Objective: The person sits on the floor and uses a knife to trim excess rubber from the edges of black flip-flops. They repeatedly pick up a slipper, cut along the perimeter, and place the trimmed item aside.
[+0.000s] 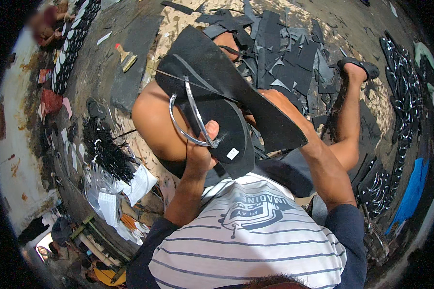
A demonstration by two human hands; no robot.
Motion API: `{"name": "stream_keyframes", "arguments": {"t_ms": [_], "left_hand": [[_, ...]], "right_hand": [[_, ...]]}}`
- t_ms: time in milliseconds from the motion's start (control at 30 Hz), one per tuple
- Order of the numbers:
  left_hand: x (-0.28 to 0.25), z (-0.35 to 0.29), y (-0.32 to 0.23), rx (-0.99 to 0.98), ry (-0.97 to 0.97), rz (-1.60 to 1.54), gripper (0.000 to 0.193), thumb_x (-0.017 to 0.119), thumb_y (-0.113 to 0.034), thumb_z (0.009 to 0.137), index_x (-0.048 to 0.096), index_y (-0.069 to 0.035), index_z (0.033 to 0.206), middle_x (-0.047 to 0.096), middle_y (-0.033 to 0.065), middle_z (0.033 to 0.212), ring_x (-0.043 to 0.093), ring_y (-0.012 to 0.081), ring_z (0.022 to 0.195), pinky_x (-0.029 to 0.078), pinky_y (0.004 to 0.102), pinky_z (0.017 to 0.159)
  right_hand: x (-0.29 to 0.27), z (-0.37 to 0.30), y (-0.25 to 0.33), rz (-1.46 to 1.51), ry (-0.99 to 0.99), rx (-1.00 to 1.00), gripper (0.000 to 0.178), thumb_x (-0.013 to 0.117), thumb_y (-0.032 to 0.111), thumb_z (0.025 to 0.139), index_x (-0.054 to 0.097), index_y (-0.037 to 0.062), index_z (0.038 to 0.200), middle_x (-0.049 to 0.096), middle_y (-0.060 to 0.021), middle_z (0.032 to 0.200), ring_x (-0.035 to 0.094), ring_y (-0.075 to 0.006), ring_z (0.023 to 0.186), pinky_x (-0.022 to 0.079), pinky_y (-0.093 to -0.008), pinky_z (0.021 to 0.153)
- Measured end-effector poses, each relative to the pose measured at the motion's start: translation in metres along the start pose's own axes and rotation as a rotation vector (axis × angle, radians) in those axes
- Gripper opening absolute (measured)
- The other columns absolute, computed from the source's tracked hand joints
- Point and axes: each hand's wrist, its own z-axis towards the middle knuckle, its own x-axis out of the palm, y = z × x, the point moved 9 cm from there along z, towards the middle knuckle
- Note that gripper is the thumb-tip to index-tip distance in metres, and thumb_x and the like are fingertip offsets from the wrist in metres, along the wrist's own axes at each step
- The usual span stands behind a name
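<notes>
My left hand [200, 151] grips a black sandal [219, 120] near one end, with the thumb on its upper face beside the strap. Two shiny silver straps [170, 118] arch over the footbed, and a small white sticker [232, 154] sits near the end. Against the sandal lies a broad black sheet [275, 123], slanting from upper left to lower right. My right hand [277, 102] holds this sheet from its far side; most of those fingers are hidden behind it. A thin strand crosses the sheet near the strap tops.
Black offcuts [287, 60] cover the ground ahead. A paintbrush [125, 59] lies at the upper left. Bundled black straps [106, 149] and white papers [112, 207] are left. Strapped pieces [405, 106] line the right. Another person [46, 24] works at the far left.
</notes>
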Motion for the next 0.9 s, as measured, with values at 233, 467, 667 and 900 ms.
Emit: {"name": "stream_keyframes", "arguments": {"t_ms": [233, 467, 667, 900], "left_hand": [[0.000, -0.006, -0.012, 0.042, -0.158, -0.060, 0.031, 0.068, -0.013, 0.089, 0.052, -0.007, 0.115, 0.053, -0.0020, 0.078, 0.060, 0.0086, 0.062, 0.058, 0.0274, 0.054], [0.005, -0.009, -0.018, 0.117, -0.037, 0.046, 0.017, 0.069, -0.019, 0.091, 0.062, -0.006, 0.098, 0.055, -0.0037, 0.074, 0.059, 0.0090, 0.067, 0.054, 0.0272, 0.064], [0.012, -0.037, -0.045, 0.453, -0.092, 1.155, 0.027, 0.074, -0.021, 0.087, 0.062, 0.000, 0.102, 0.068, 0.0046, 0.088, 0.066, 0.0178, 0.081, 0.053, 0.0367, 0.083], [0.042, 0.005, -0.035, 0.032, 0.328, 0.385, 0.047, 0.061, -0.036, 0.097, 0.057, 0.002, 0.124, 0.066, 0.0029, 0.105, 0.061, 0.0111, 0.093, 0.050, 0.0291, 0.084]], "right_hand": [[0.033, 0.036, -0.032, 0.063, -0.083, 0.034, 0.036, 0.070, 0.031, 0.079, 0.067, 0.0058, 0.105, 0.070, -0.0169, 0.091, 0.069, -0.0374, 0.086, 0.055, -0.0434, 0.073], [0.042, 0.111, -0.031, -0.093, -0.433, 0.084, 0.036, 0.068, 0.036, 0.085, 0.067, 0.0048, 0.104, 0.071, -0.0133, 0.085, 0.069, -0.0323, 0.078, 0.054, -0.0416, 0.070], [0.016, 0.138, -0.030, 0.704, -0.280, 0.181, 0.042, 0.063, 0.043, 0.094, 0.066, 0.0020, 0.105, 0.070, -0.0089, 0.083, 0.067, -0.0212, 0.070, 0.054, -0.0348, 0.070], [-0.042, -0.003, 0.011, 0.589, -0.457, 0.109, 0.039, 0.074, 0.027, 0.091, 0.061, -0.0022, 0.115, 0.070, -0.0097, 0.096, 0.062, -0.0117, 0.088, 0.052, -0.0290, 0.077]]}}
